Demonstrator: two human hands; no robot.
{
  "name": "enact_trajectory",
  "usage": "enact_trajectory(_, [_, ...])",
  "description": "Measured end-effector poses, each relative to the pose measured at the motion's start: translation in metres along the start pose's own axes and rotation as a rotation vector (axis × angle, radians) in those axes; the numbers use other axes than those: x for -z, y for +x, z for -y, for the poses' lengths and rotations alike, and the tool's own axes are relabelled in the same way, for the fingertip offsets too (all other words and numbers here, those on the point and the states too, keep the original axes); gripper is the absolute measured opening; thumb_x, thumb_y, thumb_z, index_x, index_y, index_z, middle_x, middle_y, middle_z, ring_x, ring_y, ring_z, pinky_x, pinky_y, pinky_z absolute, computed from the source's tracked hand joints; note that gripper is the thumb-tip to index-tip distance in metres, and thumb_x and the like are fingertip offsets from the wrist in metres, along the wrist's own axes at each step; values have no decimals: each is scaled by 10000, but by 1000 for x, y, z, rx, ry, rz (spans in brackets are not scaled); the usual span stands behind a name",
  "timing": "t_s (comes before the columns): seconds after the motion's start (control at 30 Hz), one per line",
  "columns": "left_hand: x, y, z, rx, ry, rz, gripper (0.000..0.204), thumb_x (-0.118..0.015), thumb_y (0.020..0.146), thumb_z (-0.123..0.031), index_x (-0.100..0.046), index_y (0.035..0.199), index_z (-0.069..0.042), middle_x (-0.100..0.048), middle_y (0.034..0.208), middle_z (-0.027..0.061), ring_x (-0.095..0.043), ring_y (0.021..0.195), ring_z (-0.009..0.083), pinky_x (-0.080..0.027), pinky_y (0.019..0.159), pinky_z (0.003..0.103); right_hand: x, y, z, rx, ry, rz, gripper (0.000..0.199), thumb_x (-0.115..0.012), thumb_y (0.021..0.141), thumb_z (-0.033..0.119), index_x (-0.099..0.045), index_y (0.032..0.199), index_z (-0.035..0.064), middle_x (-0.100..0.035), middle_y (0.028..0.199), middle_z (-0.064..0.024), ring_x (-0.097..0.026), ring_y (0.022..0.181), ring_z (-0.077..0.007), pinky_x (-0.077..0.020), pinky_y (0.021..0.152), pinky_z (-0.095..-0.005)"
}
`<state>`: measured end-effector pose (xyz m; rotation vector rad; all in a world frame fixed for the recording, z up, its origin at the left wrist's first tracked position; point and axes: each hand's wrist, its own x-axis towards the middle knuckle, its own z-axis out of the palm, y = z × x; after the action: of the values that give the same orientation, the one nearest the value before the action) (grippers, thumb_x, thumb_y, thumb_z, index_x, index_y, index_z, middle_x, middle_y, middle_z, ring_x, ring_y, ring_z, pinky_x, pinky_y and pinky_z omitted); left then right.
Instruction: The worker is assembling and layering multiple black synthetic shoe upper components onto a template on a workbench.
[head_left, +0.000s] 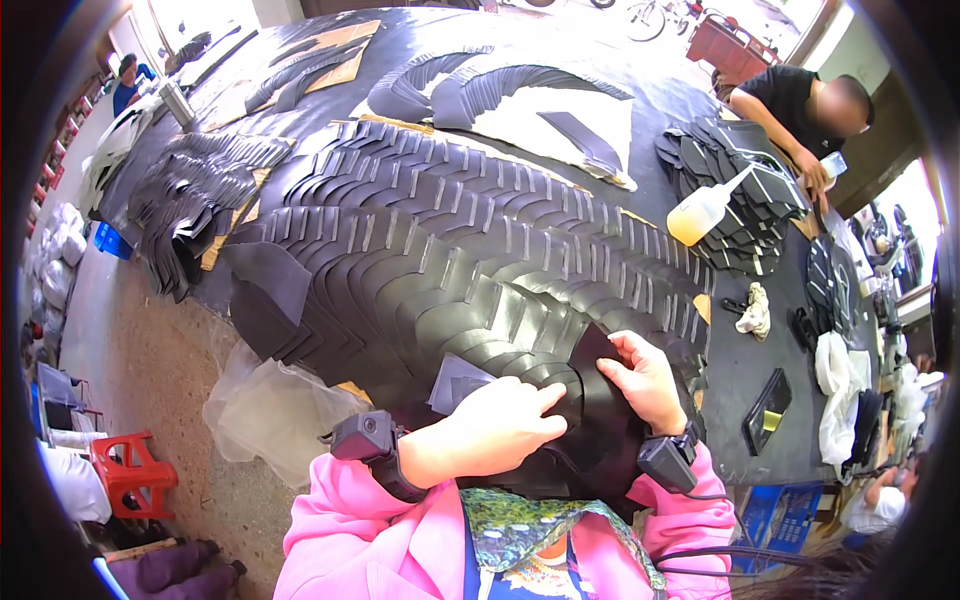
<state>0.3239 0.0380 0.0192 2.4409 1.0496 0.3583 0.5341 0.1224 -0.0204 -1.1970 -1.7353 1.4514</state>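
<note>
My right hand (pixel 645 382) pinches the upper edge of a black leather-like piece (pixel 592 347) between thumb and fingers. To its left, my left hand (pixel 503 425) rests over the near end of the overlapping pieces, thumb and forefinger apart, touching the dark sheets. Its other fingers are mostly hidden. Thin grey-blue sheets (pixel 458 382) stick out beside its knuckles; whether the hand touches them is unclear. Long fanned rows of curved black pieces (pixel 430 270), each with a paler strip along one edge, spread away from my hands.
A squeeze bottle with yellowish liquid (pixel 698 215) stands at the right by more stacked pieces (pixel 725 165). A co-worker (pixel 800 120) leans in there. A black tray-like object (pixel 767 410) lies near the right edge. Plastic sheeting (pixel 280 405) and a red stool (pixel 132 475) are at left.
</note>
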Motion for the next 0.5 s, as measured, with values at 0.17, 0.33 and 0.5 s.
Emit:
enact_trajectory(0.17, [1, 5, 2, 34, 15, 35, 208, -578, 625, -55, -542, 829, -73, -451, 1148, 186, -528, 675, 277, -434, 642, 356, -1, 1, 1, -1, -1, 5, 232, -620, 743, 9, -523, 946, -44, -566, 831, -28, -507, 795, -65, -417, 727, -212])
enact_trajectory(0.33, [3, 12, 2, 63, 17, 42, 138, -565, 638, -55, -533, 772, -57, -422, 1192, 223, -546, 635, 296, -442, 614, 373, 0, 2, 2, 0, -29, 13, 231, -618, 741, 0, -522, 945, -47, -570, 838, -38, -510, 799, -68, -423, 732, -219])
enact_trajectory(0.5, [0, 23, 5, 104, -5, 26, 90, -550, 656, -71, -521, 733, -32, -412, 1194, 275, -563, 598, 313, -451, 581, 385, 0, 3, 3, 17, -96, 16, 218, -614, 746, 16, -530, 939, -42, -589, 859, -73, -533, 809, -80, -432, 726, -224])
